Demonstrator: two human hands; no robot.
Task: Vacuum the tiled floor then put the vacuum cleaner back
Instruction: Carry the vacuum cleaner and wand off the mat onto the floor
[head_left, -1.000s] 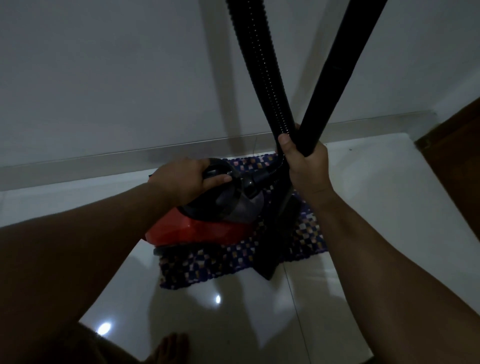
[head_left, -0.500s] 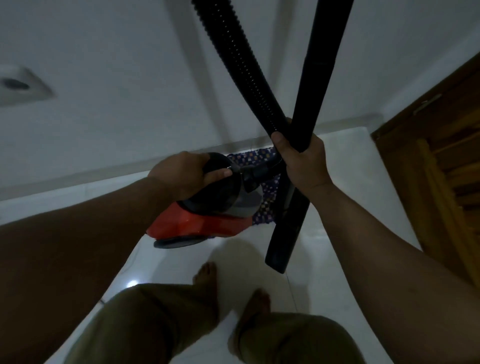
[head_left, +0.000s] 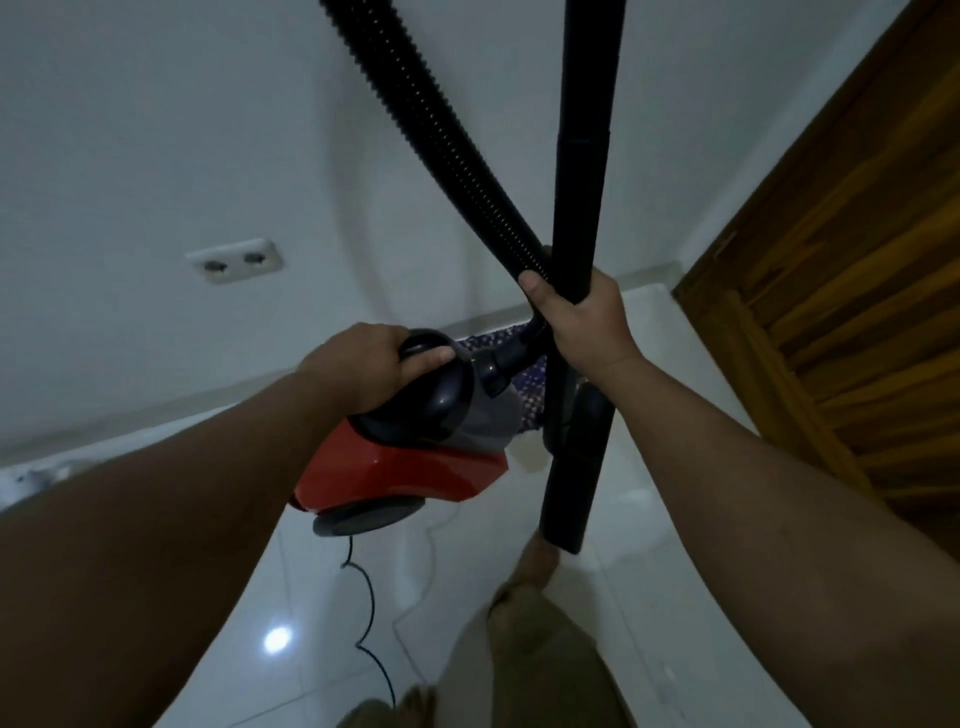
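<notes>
The red and black vacuum cleaner (head_left: 410, 467) hangs in the air above the white tiled floor (head_left: 322, 597). My left hand (head_left: 363, 366) grips its black top handle. My right hand (head_left: 587, 317) is closed around the black wand (head_left: 584, 156) and the ribbed hose (head_left: 441, 130) together, both rising out of the top of the view. The wand's lower end hangs just above the floor. A black power cord (head_left: 371, 608) trails from the vacuum's rear down across the tiles.
A white wall with a double socket (head_left: 236, 260) is ahead. A wooden door (head_left: 857, 291) stands at the right. A blue patterned mat (head_left: 524, 384) lies by the wall behind the vacuum. My leg and foot (head_left: 535, 566) are below the wand.
The vacuum has been lifted off the mat and carried back and to the right. The view has swung toward the door; the socket and the trailing cord have come into view.
</notes>
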